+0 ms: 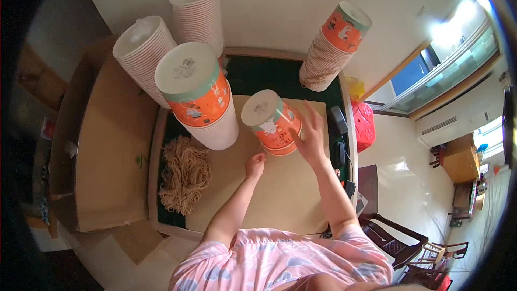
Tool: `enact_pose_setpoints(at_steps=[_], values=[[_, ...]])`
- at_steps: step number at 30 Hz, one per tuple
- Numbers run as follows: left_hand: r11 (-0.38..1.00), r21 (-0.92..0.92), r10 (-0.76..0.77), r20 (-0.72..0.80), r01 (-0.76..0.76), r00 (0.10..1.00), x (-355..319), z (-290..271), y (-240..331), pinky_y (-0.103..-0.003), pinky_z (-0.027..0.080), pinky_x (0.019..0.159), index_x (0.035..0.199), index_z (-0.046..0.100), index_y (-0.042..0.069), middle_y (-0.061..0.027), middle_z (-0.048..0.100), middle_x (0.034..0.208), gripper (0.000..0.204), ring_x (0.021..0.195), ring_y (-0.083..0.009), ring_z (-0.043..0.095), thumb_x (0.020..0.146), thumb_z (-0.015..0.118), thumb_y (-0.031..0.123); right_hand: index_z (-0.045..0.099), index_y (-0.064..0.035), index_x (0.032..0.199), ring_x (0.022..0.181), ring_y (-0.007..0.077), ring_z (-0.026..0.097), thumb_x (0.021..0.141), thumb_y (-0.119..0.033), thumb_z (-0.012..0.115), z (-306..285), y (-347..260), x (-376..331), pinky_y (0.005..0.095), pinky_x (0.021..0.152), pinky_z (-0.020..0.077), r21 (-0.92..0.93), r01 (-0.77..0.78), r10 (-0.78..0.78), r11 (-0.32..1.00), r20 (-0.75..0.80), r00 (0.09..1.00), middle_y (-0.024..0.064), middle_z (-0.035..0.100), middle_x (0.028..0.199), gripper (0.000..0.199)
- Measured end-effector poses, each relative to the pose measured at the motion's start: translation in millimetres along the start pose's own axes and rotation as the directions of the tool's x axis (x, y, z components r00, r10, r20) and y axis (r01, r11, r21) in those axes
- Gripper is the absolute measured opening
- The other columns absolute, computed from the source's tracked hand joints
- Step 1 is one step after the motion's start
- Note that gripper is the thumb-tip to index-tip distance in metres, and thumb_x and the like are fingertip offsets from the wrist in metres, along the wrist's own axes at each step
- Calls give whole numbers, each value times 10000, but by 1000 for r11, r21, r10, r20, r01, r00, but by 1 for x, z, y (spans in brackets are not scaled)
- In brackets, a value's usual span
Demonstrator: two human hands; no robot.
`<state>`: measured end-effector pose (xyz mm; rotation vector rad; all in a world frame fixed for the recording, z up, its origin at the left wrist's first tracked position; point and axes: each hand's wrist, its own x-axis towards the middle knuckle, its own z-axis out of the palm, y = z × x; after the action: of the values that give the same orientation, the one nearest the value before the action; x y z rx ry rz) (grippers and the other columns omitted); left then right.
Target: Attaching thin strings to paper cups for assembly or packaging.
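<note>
An orange paper bucket [277, 132] with a pale green band and cartoon prints stands upside down on the cardboard sheet [274, 194], its white base facing up. My right hand [311, 136] is at its right side, fingers stretched and spread; whether they touch the wall I cannot tell. Close to the bucket's lower left rim is my left hand [256, 165], its fingers curled together in a pinch. What it holds, if anything, is too small to make out. Left of it lies a heap of beige string [186, 175].
A tall bucket stack [196, 86] stands left, with white bucket stacks [144, 56] behind it. Another stack [331, 54], string wound around it, stands at the back right. A large cardboard box [113, 151] adjoins the table's left. Right are a red stool [363, 124] and dark chairs [393, 240].
</note>
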<state>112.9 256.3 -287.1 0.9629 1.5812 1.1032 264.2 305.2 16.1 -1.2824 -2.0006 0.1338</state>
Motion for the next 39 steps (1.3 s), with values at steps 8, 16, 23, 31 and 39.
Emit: enact_pose_setpoints(at_steps=[8,16,23,31,39], values=[[972,172,172,-65,-159,983,-15,3,56,-266,507,606,908,638,16,-71,671,774,184,678,-138,633,861,576,183,448,-268,1282,1276,344,297,692,-230,700,20,11,43,462,1027,277,-140,305,-144,942,653,744,127,317,1390,643],[985,150,-55,-211,88,976,20,0,22,-358,500,676,943,638,75,-118,656,824,208,801,-234,643,819,568,226,506,-203,1234,1199,317,414,738,-228,656,22,38,27,415,982,352,-78,202,-130,976,534,835,119,451,1300,519],[537,835,91,84,-120,992,11,4,87,-439,502,696,962,591,48,-125,641,853,212,810,-305,625,832,458,148,505,-217,1231,1183,312,433,755,-269,630,31,32,42,415,976,355,-171,174,-40,970,592,805,118,461,1293,495],[402,784,228,415,-473,881,-15,-5,86,-461,460,782,1052,535,47,-226,566,1004,255,986,-371,530,830,449,139,547,-217,1145,1004,290,540,748,-366,620,54,32,44,420,792,467,-298,249,-94,921,451,888,98,529,1180,431],[410,701,305,497,-583,812,-11,-9,78,-421,481,643,1035,504,13,-180,583,930,263,729,-309,587,787,456,87,561,-216,1134,957,299,554,734,-365,637,57,32,33,431,766,472,-288,237,-129,928,346,929,92,539,1149,434]])
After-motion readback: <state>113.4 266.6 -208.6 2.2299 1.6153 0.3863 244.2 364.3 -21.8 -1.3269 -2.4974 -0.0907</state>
